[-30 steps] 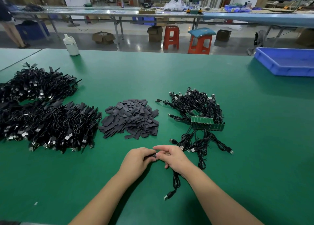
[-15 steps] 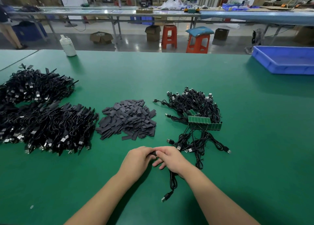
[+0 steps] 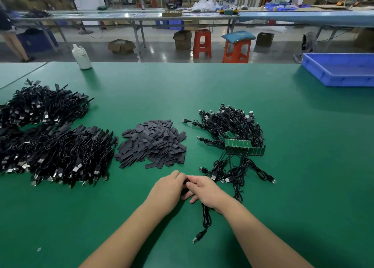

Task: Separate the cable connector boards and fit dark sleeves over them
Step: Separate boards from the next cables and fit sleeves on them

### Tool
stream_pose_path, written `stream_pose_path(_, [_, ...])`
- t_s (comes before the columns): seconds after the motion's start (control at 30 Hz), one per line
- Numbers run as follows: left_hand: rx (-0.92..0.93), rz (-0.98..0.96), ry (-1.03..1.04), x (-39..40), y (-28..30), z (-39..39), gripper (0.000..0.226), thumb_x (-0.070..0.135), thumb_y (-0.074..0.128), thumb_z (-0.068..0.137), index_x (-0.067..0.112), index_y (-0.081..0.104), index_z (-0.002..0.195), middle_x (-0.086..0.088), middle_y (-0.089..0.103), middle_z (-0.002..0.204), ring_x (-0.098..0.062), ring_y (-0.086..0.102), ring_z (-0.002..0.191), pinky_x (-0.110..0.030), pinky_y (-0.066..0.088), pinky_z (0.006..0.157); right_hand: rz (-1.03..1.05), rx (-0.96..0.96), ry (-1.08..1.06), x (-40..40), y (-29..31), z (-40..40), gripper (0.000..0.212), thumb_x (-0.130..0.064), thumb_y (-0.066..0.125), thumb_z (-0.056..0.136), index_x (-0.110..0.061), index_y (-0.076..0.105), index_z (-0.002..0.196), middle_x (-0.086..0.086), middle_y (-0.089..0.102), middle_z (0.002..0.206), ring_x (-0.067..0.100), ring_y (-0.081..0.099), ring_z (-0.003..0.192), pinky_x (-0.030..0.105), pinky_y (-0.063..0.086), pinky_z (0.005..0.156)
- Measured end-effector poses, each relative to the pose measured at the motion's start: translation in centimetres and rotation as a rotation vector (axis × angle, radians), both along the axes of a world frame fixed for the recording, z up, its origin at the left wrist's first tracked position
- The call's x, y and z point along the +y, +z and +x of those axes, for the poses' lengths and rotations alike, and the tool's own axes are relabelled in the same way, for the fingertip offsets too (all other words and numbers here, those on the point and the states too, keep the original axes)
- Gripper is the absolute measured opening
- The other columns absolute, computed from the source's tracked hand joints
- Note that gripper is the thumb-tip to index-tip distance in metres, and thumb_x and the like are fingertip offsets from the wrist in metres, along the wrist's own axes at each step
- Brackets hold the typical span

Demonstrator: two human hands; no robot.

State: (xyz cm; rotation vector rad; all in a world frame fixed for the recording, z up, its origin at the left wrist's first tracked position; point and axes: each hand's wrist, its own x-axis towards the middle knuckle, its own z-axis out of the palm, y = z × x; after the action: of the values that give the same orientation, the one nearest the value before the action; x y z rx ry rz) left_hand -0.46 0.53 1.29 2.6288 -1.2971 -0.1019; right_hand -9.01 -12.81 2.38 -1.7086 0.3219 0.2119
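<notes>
My left hand (image 3: 169,189) and my right hand (image 3: 204,190) meet near the table's front, both pinching a small dark sleeve (image 3: 185,181) on the end of one black cable (image 3: 206,217); the board end is hidden between my fingers. That cable trails toward me and ends in a USB plug (image 3: 198,237). A heap of dark sleeves (image 3: 152,143) lies just beyond my hands. To the right, a bundle of cables (image 3: 232,126) is joined to a strip of green connector boards (image 3: 243,147). Sleeved cables (image 3: 58,152) are piled at the left.
A second black cable heap (image 3: 42,106) lies at the far left. A white bottle (image 3: 82,55) stands at the table's back edge. A blue tray (image 3: 342,69) sits at the back right. Stools, boxes and other benches stand beyond the green table (image 3: 313,166).
My hands have drawn closer together over the sleeve, and my right fingers have curled in more. The piles and the board strip have not moved.
</notes>
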Motion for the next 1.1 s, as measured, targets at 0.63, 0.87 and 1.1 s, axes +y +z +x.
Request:
stream_pose_path(0.63, [0.787, -0.506, 0.158, 1.4, 1.8, -4.1, 0.018, 0.03, 0.063, 0.094, 0.027, 0.062, 0.112, 0.005, 0.072, 0.092, -0.001, 0.066, 0.083, -0.025, 0.051, 0.083, 0.885, -0.295, -0.726, 0.6, 2.6, 1.5, 0.021, -0.009, 0.043, 0.103, -0.008, 0.065, 0.103, 0.002, 0.06, 0.076, 0.012, 0.054, 0.069, 0.026, 0.046, 0.068])
stream_pose_path(0.87, [0.486, -0.555, 0.366, 2.5, 4.9, -0.5, 0.017, 0.02, 0.07, 0.089, 0.024, 0.072, 0.105, 0.008, 0.07, 0.097, -0.011, 0.065, 0.085, -0.026, 0.05, 0.086, -0.199, -0.231, -0.426, -2.3, 5.1, 2.8, 0.039, -0.029, 0.047, 0.104, -0.017, 0.053, 0.14, -0.002, 0.059, 0.135, 0.01, 0.055, 0.119, 0.033, 0.042, 0.109])
stream_pose_path(1.1, [-0.232, -0.301, 0.705, 12.2, 8.2, 12.7, 0.035, 0.025, 0.064, 0.092, 0.015, 0.062, 0.126, -0.007, 0.062, 0.1, -0.023, 0.055, 0.074, -0.033, 0.046, 0.062, -1.26, 0.057, -0.087, -12.5, 4.9, 0.9, 0.054, -0.041, 0.029, 0.106, -0.021, 0.023, 0.156, 0.004, 0.028, 0.161, 0.026, 0.025, 0.147, 0.044, 0.023, 0.12])
